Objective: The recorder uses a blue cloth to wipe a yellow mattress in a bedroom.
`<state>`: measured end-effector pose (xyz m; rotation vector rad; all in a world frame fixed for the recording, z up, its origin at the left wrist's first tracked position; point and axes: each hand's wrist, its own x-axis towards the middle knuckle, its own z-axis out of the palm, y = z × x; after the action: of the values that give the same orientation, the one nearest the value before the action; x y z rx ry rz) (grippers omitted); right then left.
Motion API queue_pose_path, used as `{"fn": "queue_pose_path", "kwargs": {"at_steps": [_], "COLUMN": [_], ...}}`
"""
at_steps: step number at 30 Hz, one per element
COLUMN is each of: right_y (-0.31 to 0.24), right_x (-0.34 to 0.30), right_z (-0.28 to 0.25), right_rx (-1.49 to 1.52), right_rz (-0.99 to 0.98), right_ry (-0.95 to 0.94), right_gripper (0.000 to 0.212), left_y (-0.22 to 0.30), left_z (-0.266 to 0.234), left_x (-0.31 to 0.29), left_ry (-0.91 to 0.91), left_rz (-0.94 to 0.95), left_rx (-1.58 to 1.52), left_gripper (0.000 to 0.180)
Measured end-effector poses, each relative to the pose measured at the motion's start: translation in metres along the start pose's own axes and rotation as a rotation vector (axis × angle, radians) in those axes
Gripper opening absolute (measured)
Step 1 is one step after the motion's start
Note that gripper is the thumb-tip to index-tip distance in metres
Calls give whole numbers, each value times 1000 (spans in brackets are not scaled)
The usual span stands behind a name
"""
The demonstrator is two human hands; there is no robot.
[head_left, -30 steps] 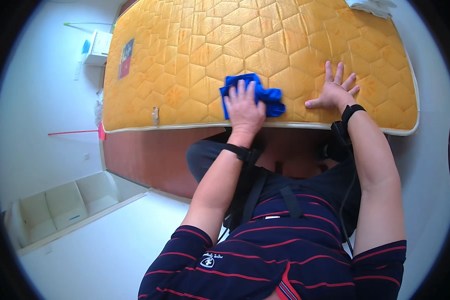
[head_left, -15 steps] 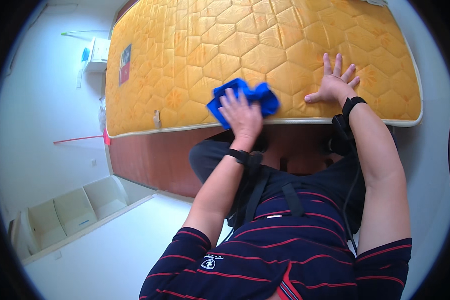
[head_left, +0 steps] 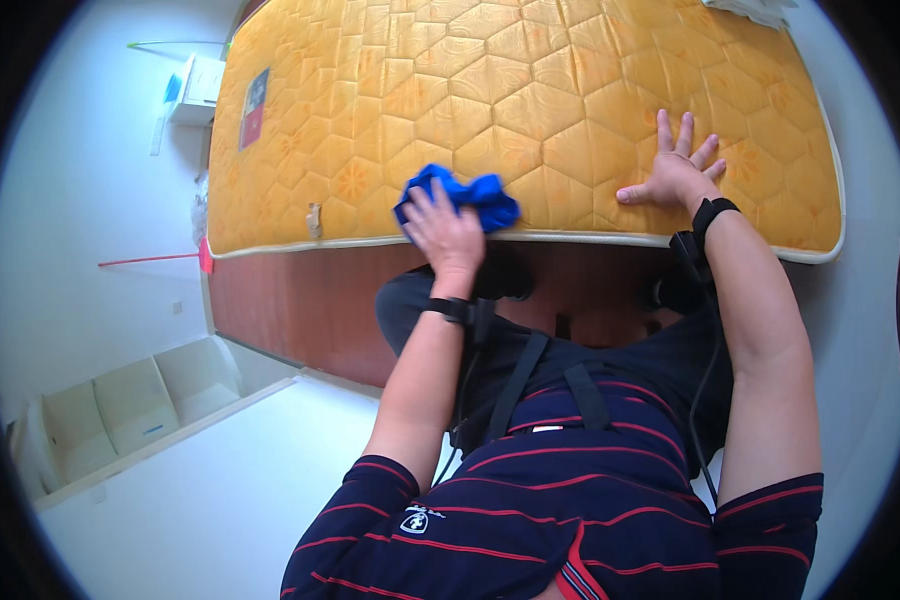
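Note:
My left hand (head_left: 445, 232) lies flat with fingers stretched on a crumpled blue cloth (head_left: 485, 200), pressing it against the near edge of a yellow quilted mattress (head_left: 530, 80). Folds of the cloth bunch out to the right of that hand. Farther right, my right hand (head_left: 680, 178) rests palm down on the mattress, its fingers spread wide with nothing in them. Each wrist wears a black strap.
A torn brownish patch (head_left: 314, 221) marks the mattress near its left front edge. At the far right corner lies a white folded item (head_left: 755, 10). A red-handled tool (head_left: 150, 262) and a white box-like unit (head_left: 200, 90) are on the left; cream shelving (head_left: 135, 405) stands lower left.
My left hand and the blue cloth have slid left along the mattress edge. My right hand stays spread in nearly the same place. The view has shifted slightly.

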<state>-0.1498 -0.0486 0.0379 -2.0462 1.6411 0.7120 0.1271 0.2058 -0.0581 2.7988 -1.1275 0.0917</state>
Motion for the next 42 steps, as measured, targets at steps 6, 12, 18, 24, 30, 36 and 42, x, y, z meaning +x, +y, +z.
{"fn": "queue_pose_path", "kwargs": {"at_steps": [6, 12, 18, 24, 30, 36, 42], "right_y": [0, -1, -1, -1, -3, -2, 0], "right_x": [-7, 1, 4, 2, -3, -8, -6], "right_z": [-8, -3, -1, -5, -8, -12, -8], "right_rx": [6, 2, -5, -16, -2, 18, 16], "right_rz": [8, 19, 37, 47, 39, 27, 32], "right_ry": [-35, -15, -13, -23, -30, -41, -39], "right_gripper": [165, 168, 170, 172, 171, 169, 170], "left_y": [-17, 62, 133, 104, 31, -1, -4], "left_z": [-10, 12, -17, -23, -16, -27, -31], "left_x": [24, -38, -94, -62, 5, 55, 91], "left_ry": [33, 22, -176, -99, -76, -265, -327], "left_rz": [-342, 69, 598, 603, 144, 29, 53], "left_rx": [-124, -153, -348, -360, -81, -53, -39], "left_gripper": [79, 82, 80, 80, 78, 97, 104]}}
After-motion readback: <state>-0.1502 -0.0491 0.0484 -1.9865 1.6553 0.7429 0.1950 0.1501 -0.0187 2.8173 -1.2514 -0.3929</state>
